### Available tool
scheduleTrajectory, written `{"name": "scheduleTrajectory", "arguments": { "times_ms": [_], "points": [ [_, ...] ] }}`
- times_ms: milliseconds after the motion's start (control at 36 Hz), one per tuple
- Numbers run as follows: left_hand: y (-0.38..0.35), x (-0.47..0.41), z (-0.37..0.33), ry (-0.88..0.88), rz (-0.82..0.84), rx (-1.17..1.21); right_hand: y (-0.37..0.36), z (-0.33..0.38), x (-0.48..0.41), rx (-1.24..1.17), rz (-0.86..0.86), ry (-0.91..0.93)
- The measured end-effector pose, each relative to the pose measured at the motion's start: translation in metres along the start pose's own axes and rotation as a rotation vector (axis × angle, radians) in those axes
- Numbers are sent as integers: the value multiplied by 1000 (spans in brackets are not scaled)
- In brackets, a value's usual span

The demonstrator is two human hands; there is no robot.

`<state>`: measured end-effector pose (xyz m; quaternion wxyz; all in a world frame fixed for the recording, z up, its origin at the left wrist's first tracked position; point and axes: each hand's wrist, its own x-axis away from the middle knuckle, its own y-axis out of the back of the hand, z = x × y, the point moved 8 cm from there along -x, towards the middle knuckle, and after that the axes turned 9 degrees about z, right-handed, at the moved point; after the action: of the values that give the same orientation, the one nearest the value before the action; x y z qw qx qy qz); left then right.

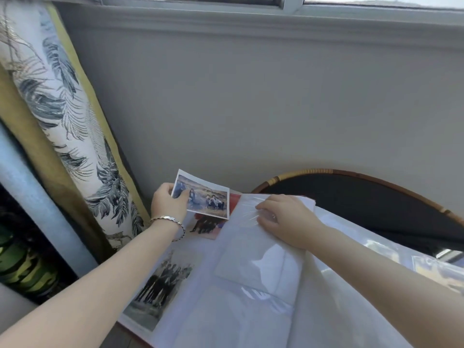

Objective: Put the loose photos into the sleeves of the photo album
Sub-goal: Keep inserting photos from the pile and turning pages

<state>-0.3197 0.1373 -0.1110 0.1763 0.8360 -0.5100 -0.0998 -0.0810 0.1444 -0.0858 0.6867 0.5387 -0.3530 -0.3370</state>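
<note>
Leaf-printed fabric, a curtain (62, 109) with a yellow edge, hangs down the far left of my feed against the grey wall (251, 109). Next to it comes the left hand (167, 204), a silver bracelet (167, 219) on its wrist. Thumb on top and fingers underneath, it pinches the near-left corner of a loose photo (208, 197), a colour print of people outdoors, and holds it slightly curled just above the top of the open photo album (226, 317).

On the album's left-hand page I see two photos already sleeved: a black-and-white group photo (160, 285) low on the page and a red-toned photo (208, 226) above it, partly covered by the loose print.

Further right, a sleeve page (261, 262) stands raised from the album, its clear pockets shining. The right hand (283, 219) lies at its upper end with fingers curled into the crinkled plastic, gripping it. The two hands are apart, with the loose print between them.

Behind the right hand, a dark round surface with a rattan rim (326, 171) meets the wall. At the far right edge something glossy (442, 270) lies on it; I cannot tell what it is.
</note>
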Motion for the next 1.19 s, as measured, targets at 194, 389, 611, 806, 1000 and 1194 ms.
{"name": "scheduleTrajectory", "arguments": {
  "times_ms": [194,389,611,806,1000,1194],
  "points": [
    [-25,6,7,42,74,47,-1,-1,0,-2,-8,-1],
    [-46,7,9,38,246,-36,0,-1,1,-11,-14,-3],
    [-49,-2,14,118,364,-149,-3,-4,1,-23,2,-33],
    [-51,-4,6,98,414,-181,-4,-5,0,-35,-3,-33],
    [-44,-14,1,74,405,-208,-5,-7,0,-35,-11,-30],
    [-39,-18,-19,-52,357,-366,-7,-8,-1,-40,-12,-29]
  ]
}}
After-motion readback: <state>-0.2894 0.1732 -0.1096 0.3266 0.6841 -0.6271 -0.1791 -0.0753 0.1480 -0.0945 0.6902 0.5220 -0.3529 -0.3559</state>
